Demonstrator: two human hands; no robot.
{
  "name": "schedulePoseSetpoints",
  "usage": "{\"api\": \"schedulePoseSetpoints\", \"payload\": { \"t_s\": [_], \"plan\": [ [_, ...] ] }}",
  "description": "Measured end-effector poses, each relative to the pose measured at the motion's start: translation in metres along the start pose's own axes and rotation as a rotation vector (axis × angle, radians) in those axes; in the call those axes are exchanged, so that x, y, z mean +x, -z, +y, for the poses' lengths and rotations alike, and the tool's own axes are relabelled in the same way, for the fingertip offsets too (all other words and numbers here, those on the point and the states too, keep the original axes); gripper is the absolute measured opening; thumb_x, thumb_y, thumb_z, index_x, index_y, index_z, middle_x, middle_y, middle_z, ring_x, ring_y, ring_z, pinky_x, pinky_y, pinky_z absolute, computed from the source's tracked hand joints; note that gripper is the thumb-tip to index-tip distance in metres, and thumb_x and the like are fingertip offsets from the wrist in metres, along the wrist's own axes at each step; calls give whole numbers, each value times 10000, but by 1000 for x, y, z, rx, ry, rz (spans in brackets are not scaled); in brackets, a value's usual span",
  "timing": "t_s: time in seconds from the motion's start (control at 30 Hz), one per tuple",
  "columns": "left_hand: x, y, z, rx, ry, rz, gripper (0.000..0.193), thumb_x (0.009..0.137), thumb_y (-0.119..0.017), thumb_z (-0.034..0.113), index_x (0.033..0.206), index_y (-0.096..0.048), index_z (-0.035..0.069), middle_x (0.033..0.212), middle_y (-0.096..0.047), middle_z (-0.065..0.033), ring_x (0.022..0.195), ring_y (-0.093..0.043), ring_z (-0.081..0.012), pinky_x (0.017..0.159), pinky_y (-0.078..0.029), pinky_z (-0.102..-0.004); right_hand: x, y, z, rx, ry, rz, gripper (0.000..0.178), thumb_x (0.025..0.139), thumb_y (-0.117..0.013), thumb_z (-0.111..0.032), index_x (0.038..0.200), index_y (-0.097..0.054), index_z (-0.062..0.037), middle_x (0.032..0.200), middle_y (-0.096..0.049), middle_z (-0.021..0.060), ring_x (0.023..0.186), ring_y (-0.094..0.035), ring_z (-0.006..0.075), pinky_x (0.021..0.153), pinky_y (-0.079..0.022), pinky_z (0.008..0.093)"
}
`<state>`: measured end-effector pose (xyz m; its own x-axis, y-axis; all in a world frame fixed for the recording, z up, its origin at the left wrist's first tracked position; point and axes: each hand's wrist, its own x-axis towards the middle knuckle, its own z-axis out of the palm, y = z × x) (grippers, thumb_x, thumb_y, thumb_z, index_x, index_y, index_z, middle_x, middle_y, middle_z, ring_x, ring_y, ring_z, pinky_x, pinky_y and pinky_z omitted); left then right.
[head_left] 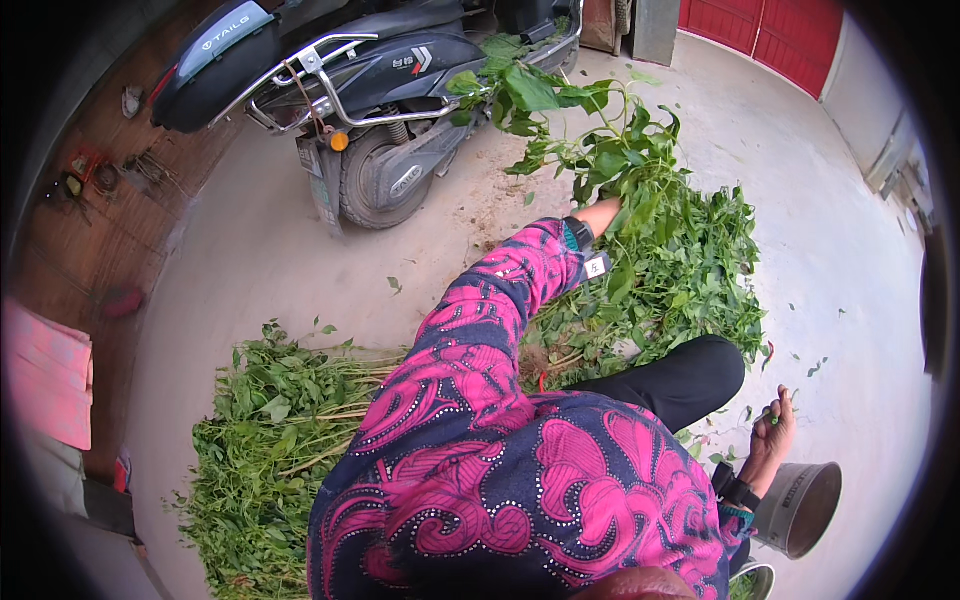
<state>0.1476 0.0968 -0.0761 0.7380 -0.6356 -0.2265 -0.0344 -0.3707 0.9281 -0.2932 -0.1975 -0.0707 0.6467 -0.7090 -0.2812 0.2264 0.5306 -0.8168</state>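
scooter (370, 90) sits behind two plant piles, one (270, 440) left, one (680, 270) right, bucket (800, 505) far right by the knee

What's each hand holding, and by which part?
Left hand: leafy plant, gripped at the lower stems. Right hand: small green piece pinched in fingertips; which part, cannot tell.

You have two heaps of leafy green plants, one at left (270, 440) and one ahead (680, 280); one lifted leafy stalk (590, 130); one parked scooter (370, 90); one grey bucket (800, 505); two red door panels (770, 30).
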Motion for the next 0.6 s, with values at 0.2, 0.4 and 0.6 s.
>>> {"api": "schedulePoseSetpoints", "payload": {
  "t_s": [0.2,0.4,0.6],
  "plan": [
    [60,51,-68,357,-123,393,113,784,-620,84,890,-581,87,779,-556,-25,705,-526,-165,623,-460,-342,-9,6,0,-20,17,33,242,923,-638,-213,1095,-600,-47,612,-422,-80,417,-320,-4,314,-176,181],
    [29,195,-77,828,276,1240,229,817,-644,222,1002,-598,94,945,-687,-105,840,-681,-241,685,-547,-348,-4,28,8,29,-34,1,258,930,-630,-212,1114,-588,-36,618,-426,-79,415,-307,-1,319,-170,182],
    [-137,408,-94,1426,869,1261,335,887,-538,285,1107,-642,54,1097,-667,-99,946,-657,-282,846,-462,-518,2,58,11,94,-94,99,210,965,-577,-170,1120,-595,-29,598,-427,-69,417,-260,11,338,-164,201]
  ]
}}
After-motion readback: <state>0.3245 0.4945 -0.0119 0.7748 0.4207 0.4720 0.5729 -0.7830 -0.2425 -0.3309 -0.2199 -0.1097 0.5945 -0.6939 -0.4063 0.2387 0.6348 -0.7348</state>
